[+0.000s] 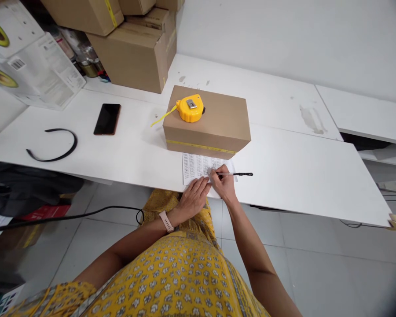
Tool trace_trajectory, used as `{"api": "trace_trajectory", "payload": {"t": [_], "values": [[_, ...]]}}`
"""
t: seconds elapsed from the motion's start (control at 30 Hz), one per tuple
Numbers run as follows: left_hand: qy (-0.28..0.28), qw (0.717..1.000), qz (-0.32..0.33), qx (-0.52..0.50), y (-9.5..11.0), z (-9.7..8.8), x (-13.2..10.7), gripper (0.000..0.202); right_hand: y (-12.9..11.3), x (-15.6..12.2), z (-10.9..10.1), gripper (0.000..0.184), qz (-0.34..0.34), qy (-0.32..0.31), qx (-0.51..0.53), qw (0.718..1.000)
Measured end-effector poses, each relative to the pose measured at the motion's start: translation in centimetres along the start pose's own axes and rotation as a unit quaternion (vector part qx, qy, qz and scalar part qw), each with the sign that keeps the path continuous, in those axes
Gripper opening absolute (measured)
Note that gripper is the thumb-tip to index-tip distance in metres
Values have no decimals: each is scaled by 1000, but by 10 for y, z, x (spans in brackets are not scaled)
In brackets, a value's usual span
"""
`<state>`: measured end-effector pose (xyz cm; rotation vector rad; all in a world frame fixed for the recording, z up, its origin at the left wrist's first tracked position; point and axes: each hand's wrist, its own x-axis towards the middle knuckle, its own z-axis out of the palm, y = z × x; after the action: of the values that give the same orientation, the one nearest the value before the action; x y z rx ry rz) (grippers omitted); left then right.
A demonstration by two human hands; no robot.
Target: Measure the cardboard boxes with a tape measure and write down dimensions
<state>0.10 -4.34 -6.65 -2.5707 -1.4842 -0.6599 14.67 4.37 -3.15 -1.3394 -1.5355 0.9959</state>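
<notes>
A printed sheet of paper (192, 166) lies at the table's front edge, its far side close against or under a cardboard box (214, 115). My right hand (223, 184) is closed round a black pen (243, 174), its tip end over the sheet. Flat on the near edge of the paper rests my left hand (195, 196), fingers stretched out and holding nothing. On top of the box sits a yellow tape measure (190, 108) with a short length of blade sticking out to the left.
A phone (107, 119) and a black headband (73, 145) lie on the white table (284, 176) to the left. Stacked cardboard boxes (132, 53) and white avocado-printed boxes (42, 70) stand at the back left. A cable (95, 210) hangs below the table's front edge.
</notes>
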Motion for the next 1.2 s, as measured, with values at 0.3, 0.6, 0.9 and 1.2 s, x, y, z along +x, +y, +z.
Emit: {"api": "trace_trajectory", "payload": {"t": [0.3,0.6,0.9,1.2], "values": [[-36,999,-10,-8,0,0,-1,47,1,0,-1,27,-5,2,-1,1000],[-33,999,-6,-8,0,-1,0,47,0,-2,-1,28,-1,-1,-9,1000],[-17,1000,-2,-6,0,-1,0,46,1,-1,1,30,-7,6,-5,1000],[-11,996,-11,-86,-4,-18,-3,42,24,5,-61,22,-28,239,-150,959]]}}
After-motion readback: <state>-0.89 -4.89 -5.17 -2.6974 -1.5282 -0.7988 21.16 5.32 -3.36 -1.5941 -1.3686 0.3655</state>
